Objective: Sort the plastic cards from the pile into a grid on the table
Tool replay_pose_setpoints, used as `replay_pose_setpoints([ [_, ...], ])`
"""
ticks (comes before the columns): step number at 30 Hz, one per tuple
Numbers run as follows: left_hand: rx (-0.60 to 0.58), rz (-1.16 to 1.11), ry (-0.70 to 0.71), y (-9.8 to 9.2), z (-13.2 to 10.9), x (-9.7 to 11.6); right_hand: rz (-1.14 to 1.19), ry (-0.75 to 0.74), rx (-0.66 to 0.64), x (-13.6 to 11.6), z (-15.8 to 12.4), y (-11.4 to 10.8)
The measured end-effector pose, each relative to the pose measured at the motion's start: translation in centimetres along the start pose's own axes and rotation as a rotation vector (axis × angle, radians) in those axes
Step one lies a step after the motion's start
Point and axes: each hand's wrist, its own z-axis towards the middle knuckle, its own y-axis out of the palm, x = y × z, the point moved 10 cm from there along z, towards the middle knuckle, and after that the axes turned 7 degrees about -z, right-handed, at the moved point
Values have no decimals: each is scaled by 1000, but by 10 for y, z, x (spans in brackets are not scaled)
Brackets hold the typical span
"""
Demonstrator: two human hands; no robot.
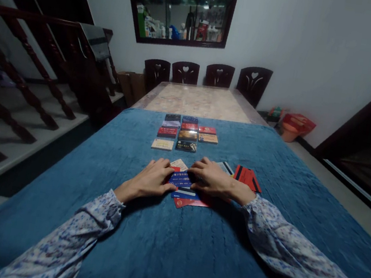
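My left hand [153, 179] curls in from the left, its fingertips and thumb closed at the left edge of a blue card [180, 178] with light lettering. From the other side my right hand [212, 179] grips the same card's right edge, its fingers bent over it. Beneath lie a blue card with a pale stripe [184, 194] and a red card [192, 203], loosely overlapping. A cream card [180, 164] pokes out behind the hands. Right of my right hand are a pale card with a dark stripe [226, 168] and red cards [248, 178]. My right hand hides part of the pile.
Farther back, cards stand in rows: a black card [186, 146], a cream card [162, 144], red cards [167, 132] and others. A blue cloth [127, 148] covers the near table; its marble top [199, 101] shows beyond. Dark chairs [184, 72] line the far end.
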Motion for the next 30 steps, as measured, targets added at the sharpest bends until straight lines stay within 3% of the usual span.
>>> replay_pose_setpoints([
  [8, 8, -48, -8, -3, 1, 2, -88, -107, 112, -10, -2, -9],
  [16, 46, -99, -2, -7, 1, 2, -82, -123, 185, -10, -5, -18],
  [30, 62, -77, 47, -6, 1, 3, 11, -107, 158, -1, -8, -16],
])
